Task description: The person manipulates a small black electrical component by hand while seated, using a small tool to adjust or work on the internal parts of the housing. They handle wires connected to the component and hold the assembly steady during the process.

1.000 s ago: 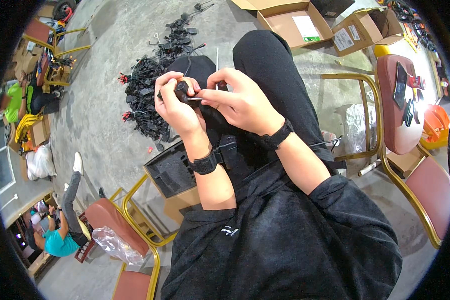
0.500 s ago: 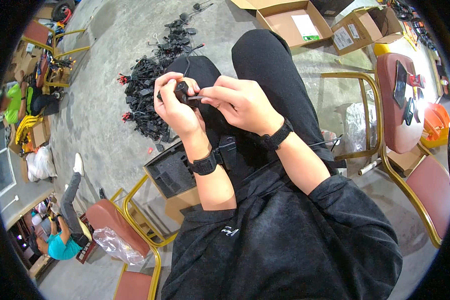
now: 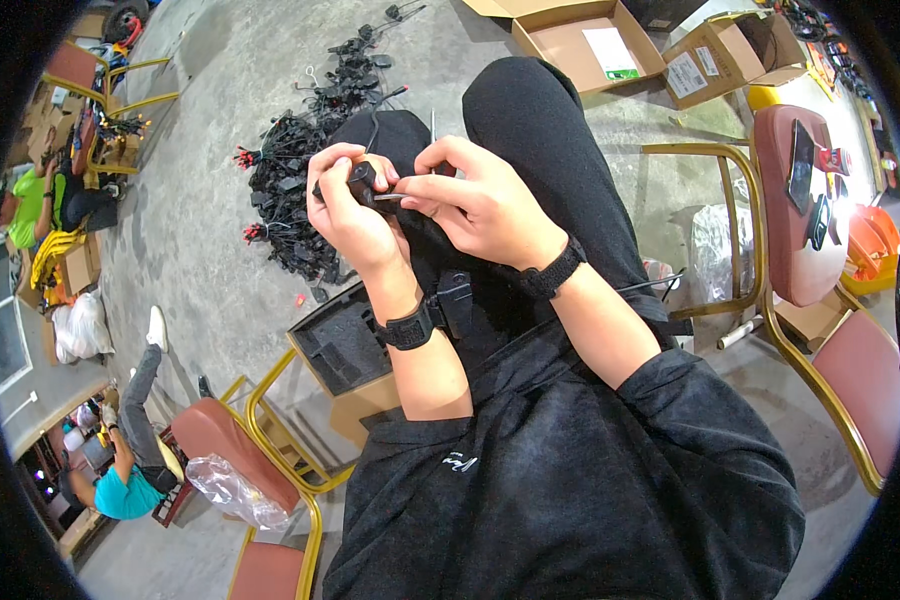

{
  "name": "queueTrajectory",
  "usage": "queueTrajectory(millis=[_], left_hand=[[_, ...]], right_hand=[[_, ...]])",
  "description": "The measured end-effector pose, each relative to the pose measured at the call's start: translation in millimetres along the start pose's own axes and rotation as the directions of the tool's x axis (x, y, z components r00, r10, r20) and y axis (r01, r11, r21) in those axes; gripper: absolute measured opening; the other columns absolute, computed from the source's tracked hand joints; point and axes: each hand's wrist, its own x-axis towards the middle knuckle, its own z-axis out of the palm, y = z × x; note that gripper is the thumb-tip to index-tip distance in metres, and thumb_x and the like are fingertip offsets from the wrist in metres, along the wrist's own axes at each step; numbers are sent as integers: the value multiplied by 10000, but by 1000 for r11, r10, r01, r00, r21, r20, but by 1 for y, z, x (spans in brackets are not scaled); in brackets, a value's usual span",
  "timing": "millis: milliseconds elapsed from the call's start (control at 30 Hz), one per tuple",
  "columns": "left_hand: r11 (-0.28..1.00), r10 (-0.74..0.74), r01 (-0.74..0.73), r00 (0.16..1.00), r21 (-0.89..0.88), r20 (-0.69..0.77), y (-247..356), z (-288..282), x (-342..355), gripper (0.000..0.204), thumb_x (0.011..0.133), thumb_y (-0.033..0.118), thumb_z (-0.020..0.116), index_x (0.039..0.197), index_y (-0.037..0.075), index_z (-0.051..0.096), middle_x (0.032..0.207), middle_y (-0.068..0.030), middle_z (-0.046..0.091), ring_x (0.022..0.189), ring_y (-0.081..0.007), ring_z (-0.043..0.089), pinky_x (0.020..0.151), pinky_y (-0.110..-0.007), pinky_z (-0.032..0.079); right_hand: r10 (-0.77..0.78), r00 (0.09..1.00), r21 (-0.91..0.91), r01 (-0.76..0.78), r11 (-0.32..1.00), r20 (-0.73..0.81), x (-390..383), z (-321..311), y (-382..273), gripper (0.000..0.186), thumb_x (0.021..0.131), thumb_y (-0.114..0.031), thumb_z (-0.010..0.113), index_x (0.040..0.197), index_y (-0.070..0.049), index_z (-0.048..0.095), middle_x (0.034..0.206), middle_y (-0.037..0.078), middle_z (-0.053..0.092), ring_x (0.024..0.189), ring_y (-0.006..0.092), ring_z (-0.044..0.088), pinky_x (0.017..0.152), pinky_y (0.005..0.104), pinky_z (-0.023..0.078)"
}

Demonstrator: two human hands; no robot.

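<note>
My left hand (image 3: 355, 215) is closed around a small black device (image 3: 363, 182) above my knees. A black cable (image 3: 375, 125) rises beside it and ends in a red tip. In my right hand (image 3: 480, 205), thumb and fingers pinch a thin metal hex key (image 3: 390, 196), whose tip meets the device's side. Another length of the key stands up past the right index finger; its bend is hidden by the fingers. Each wrist wears a black strap. The spot where key and device meet is too small to make out.
A heap of black cabled parts (image 3: 295, 190) lies on the floor ahead left. A foam-lined box (image 3: 345, 345) is by my left forearm. Open cardboard boxes (image 3: 580, 50) stand ahead right. Chairs flank me, the right one (image 3: 790, 240) holding a phone. Two people are at the far left.
My right index finger has lifted and curled, and a length of the hex key now stands upright above it. My left hand and the device have stayed put.
</note>
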Motion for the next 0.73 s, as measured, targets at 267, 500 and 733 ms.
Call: queueTrajectory(millis=[267,500,733], left_hand=[[1000,-1,1,1000,-1,-1,1,1,-1,138,832,75,428,782,-19,515,548,-87,471,491,-160,453,522,-281,406],[1000,-6,6,1000,2,6,0,-2,-1,145,837,82,426,782,-21,512,542,-87,470,493,-164,452,519,-282,405],[1000,-6,6,1000,19,17,-1,-3,1,152,845,91,429,785,-18,515,542,-83,471,496,-167,451,525,-288,409]], right_hand=[[96,995,78,-95,992,-6,-2,2,1,93,779,-147,661,829,-71,639,733,68,552,635,251,556,578,330,452],[45,999,66,-45,997,-5,-1,0,0,100,759,-148,674,812,-68,647,729,63,549,657,240,548,580,334,442],[29,999,41,-30,999,25,0,-1,-2,99,756,-142,673,806,-61,645,763,68,547,694,238,537,609,330,438]])
